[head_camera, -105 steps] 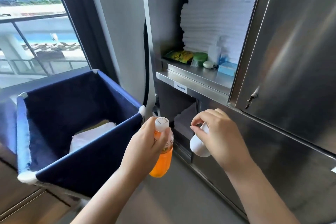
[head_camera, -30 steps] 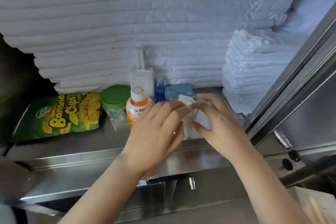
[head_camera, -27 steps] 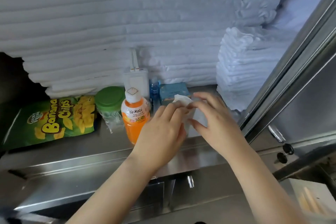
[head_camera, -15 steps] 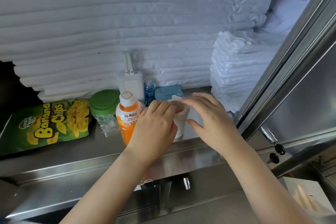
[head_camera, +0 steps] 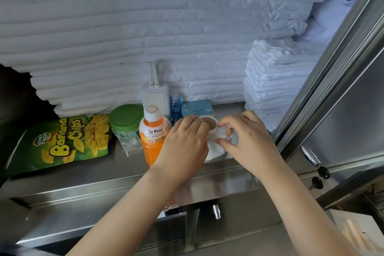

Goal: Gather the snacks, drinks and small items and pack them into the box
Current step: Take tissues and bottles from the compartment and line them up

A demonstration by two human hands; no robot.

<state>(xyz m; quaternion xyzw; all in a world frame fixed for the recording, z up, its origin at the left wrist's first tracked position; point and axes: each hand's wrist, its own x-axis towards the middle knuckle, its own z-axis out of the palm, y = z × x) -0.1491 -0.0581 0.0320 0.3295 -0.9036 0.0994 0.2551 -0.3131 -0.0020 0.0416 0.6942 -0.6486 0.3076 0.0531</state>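
A white cup [head_camera: 211,131] stands upright on the steel shelf [head_camera: 87,174], its brown inside showing. My left hand [head_camera: 185,147] curls round its left side and rim. My right hand [head_camera: 248,141] pinches its right side between thumb and forefinger. Just left of my left hand stands an orange Mogu Mogu bottle [head_camera: 152,141], which neither hand holds. Further left are a green-lidded jar [head_camera: 126,119] and a bag of banana chips [head_camera: 62,141]. Behind stand a white power bank [head_camera: 155,97], a small blue bottle [head_camera: 176,106] and a blue box [head_camera: 197,108].
Folded white linen [head_camera: 166,27] fills the cabinet behind the shelf, with a smaller towel stack [head_camera: 270,85] at the right. A steel door [head_camera: 342,100] with keys in its lock hangs at the right. A white box [head_camera: 353,233] sits low at the right.
My left hand has let go of the orange bottle, which now stands on the shelf. The cup has come down onto the shelf, and both hands have settled around it.
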